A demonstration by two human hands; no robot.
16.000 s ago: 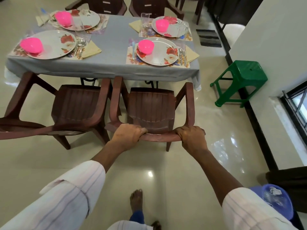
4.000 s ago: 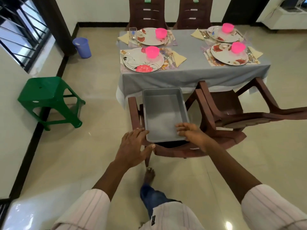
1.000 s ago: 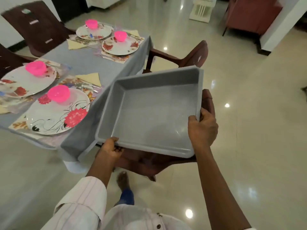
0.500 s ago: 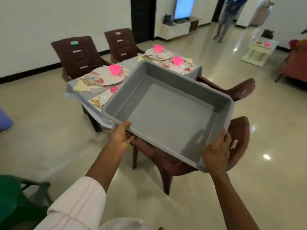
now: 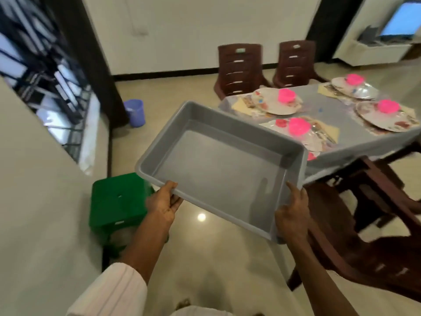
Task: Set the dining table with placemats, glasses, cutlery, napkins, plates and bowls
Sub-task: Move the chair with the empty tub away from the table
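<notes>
Room: glossy cream tiled floor (image 5: 205,258), white walls with dark skirting, a barred window (image 5: 45,76) sitting far left of the grey tray (image 5: 218,169), which is serving as landmark. One lilac bin (image 5: 135,112) is standing on the floor beyond the tray's left corner; one green stool (image 5: 117,201) is standing just below and left of it. The tray, empty, is being carried level in the air at centre, its far right corner overlapping the table's near edge in view. One left hand (image 5: 163,205) is clamping the near-left rim, thumb on top and fingers beneath; one right hand (image 5: 292,215) is gripping the near-right corner, thumb along the wall. Right of the tray, one table (image 5: 337,110) in a grey cloth is bearing four floral plates (image 5: 276,104), each carrying one pink bowl (image 5: 287,95), four in all, on placemats with yellow napkins (image 5: 239,106); cutlery is too blurred to count. Two brown chairs (image 5: 239,67) are standing behind the table; two more (image 5: 364,224) are sitting right of and below the tray. One lit screen (image 5: 401,19) is glowing far upper right.
</notes>
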